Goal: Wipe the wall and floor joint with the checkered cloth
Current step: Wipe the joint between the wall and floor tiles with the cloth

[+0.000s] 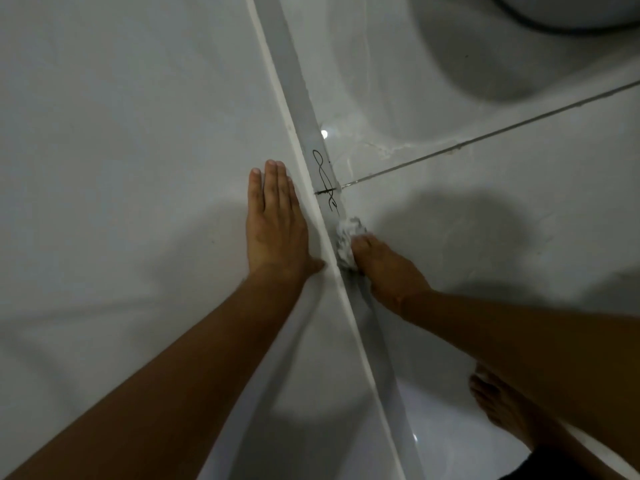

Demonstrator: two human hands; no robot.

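The wall and floor joint (pixel 313 133) runs as a grey strip with a white edge from the top middle down to the bottom right. A black scribble (pixel 323 174) marks the strip just beyond my hands. My right hand (pixel 382 268) is shut on a bunched pale cloth (pixel 348 237), pressed against the strip; the cloth's check pattern is too blurred to make out. My left hand (pixel 275 225) lies flat and open on the white wall (pixel 121 150), fingers pointing away from me, right beside the strip's white edge.
Glossy white floor tiles (pixel 485 220) fill the right side, crossed by a dark grout line (pixel 485 135). A rounded white fixture with a dark rim (pixel 561 15) sits at the top right. A bare foot (pixel 498 400) rests on the floor at the lower right.
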